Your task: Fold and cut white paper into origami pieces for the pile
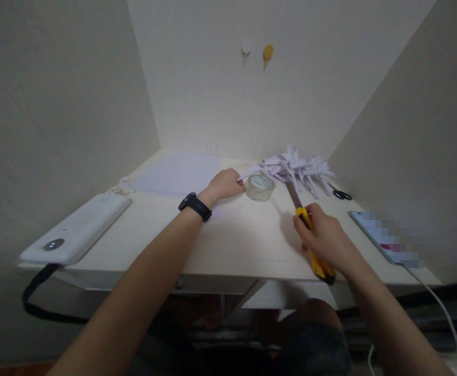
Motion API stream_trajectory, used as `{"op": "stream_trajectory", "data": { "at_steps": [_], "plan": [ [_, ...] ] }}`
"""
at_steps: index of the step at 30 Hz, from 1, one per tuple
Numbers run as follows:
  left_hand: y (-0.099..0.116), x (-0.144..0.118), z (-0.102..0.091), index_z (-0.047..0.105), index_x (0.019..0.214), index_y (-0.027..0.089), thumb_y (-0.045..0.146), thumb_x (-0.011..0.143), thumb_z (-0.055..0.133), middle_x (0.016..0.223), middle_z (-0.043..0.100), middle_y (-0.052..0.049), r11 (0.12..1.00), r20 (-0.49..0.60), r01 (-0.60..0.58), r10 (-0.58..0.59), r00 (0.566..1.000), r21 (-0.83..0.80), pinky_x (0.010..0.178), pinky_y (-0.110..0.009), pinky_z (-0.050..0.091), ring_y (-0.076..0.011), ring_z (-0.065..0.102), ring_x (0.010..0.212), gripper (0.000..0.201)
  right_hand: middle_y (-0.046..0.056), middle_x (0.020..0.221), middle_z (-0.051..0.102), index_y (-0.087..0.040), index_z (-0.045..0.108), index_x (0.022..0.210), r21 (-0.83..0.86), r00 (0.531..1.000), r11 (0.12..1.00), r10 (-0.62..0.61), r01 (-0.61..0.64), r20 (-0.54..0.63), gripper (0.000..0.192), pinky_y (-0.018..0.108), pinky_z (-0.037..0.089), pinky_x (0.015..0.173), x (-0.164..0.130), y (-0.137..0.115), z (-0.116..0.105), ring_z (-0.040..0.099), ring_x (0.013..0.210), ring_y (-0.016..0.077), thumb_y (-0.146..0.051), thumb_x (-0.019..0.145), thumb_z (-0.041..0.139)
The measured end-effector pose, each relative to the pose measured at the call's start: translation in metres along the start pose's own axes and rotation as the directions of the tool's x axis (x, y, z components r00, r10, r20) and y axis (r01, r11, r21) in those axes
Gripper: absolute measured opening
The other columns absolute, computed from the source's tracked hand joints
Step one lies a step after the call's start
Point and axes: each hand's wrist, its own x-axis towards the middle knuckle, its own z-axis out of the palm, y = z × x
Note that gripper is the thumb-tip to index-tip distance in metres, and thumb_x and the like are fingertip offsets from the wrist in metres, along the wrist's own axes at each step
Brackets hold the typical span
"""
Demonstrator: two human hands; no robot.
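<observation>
Two bare hands work over a pale wooden surface [236, 235] in the head view. The left hand [225, 185], with a black watch [195, 207] on its wrist, rests beside a roll of clear tape [259, 187]; its fingers [239, 183] are curled, touching the roll's near side and pinching what looks like a white paper point, though the grip is too small to tell surely. The right hand [324, 236] is clenched around a yellow utility knife [310, 237], whose blade [293, 194] is extended and points away toward a pile of folded white paper shapes [296, 167] just behind the tape. Black scissors [341, 195] lie right of the pile. A phone [385, 237] with a white cable lies at the right edge, a white power bank [77, 228] at the left, and flat paper sheets [177, 175] at the back left.
</observation>
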Motion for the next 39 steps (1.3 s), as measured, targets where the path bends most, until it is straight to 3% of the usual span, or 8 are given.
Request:
{"op": "stream_trajectory", "data": {
  "at_steps": [5,13,23,29,33,36,39],
  "plan": [
    [0.002,-0.002,-0.003,0.076,0.084,0.012,0.029,0.077,0.060,0.079,0.072,-0.013,0.999,0.028,0.033,-0.033,0.999,-0.021,0.068,-0.030,0.045,-0.0220,0.066,0.078,0.025,0.013,0.081,0.071,-0.015,0.057,0.098,0.032,0.988,0.993,-0.115,0.112,0.105,0.024,0.028,0.034,0.060,0.003,-0.051,0.005,0.066,0.073,0.0239,-0.035,0.095,0.043],
    [0.003,-0.002,-0.006,0.077,0.086,0.012,0.031,0.077,0.062,0.083,0.073,-0.014,1.000,0.032,0.006,-0.006,0.999,-0.001,0.071,-0.031,0.047,-0.0244,0.068,0.084,0.025,0.020,0.093,0.072,-0.012,0.061,0.100,-0.029,0.975,0.987,-0.150,0.157,0.165,0.028,0.030,0.035,0.063,0.026,-0.071,0.018,0.068,0.085,0.0282,-0.032,0.094,0.043],
    [0.003,-0.002,-0.007,0.076,0.089,0.013,0.031,0.081,0.061,0.090,0.074,-0.014,0.998,0.021,0.017,-0.018,1.000,0.052,0.075,-0.030,0.047,-0.0243,0.068,0.090,0.025,0.020,0.092,0.073,-0.012,0.061,0.098,-0.029,0.966,0.979,-0.196,0.203,0.168,0.027,0.028,0.038,0.062,0.034,-0.072,0.021,0.068,0.081,0.0261,-0.032,0.093,0.043],
    [0.001,-0.002,-0.008,0.076,0.094,0.014,0.032,0.081,0.061,0.093,0.074,-0.014,0.996,0.021,0.017,-0.019,1.000,0.084,0.074,-0.030,0.046,-0.0247,0.067,0.089,0.026,0.014,0.073,0.071,-0.012,0.060,0.092,0.122,0.932,0.978,-0.197,0.166,0.306,0.024,0.025,0.037,0.049,0.038,-0.074,0.019,0.060,0.047,0.0162,-0.029,0.091,0.043],
    [-0.005,-0.001,-0.008,0.075,0.096,0.013,0.031,0.081,0.057,0.093,0.073,-0.016,0.993,-0.012,0.030,-0.028,1.000,0.117,0.071,-0.031,0.046,-0.0256,0.067,0.087,0.028,0.011,0.070,0.070,-0.014,0.060,0.090,0.195,0.905,0.972,-0.198,0.131,0.378,0.021,0.025,0.039,0.046,0.035,-0.066,0.011,0.058,0.041,0.0144,-0.032,0.088,0.050],
    [-0.009,0.000,-0.007,0.074,0.096,0.013,0.032,0.081,0.056,0.093,0.073,-0.016,0.989,-0.026,0.036,-0.032,0.999,0.140,0.069,-0.031,0.045,-0.0260,0.067,0.085,0.030,0.006,0.065,0.067,-0.018,0.057,0.090,0.318,0.928,0.945,-0.185,0.078,0.324,0.018,0.025,0.041,0.047,0.041,-0.049,0.001,0.058,0.043,0.0150,-0.035,0.086,0.054],
    [-0.011,0.002,-0.007,0.074,0.096,0.014,0.033,0.082,0.054,0.096,0.073,-0.016,0.985,-0.034,0.040,-0.035,0.999,0.171,0.068,-0.030,0.045,-0.0251,0.067,0.085,0.031,0.002,0.067,0.065,-0.020,0.053,0.095,0.576,0.972,0.816,-0.101,-0.040,0.210,0.019,0.026,0.040,0.042,0.059,-0.032,-0.002,0.054,0.040,0.0139,-0.037,0.086,0.054]
  ]
}}
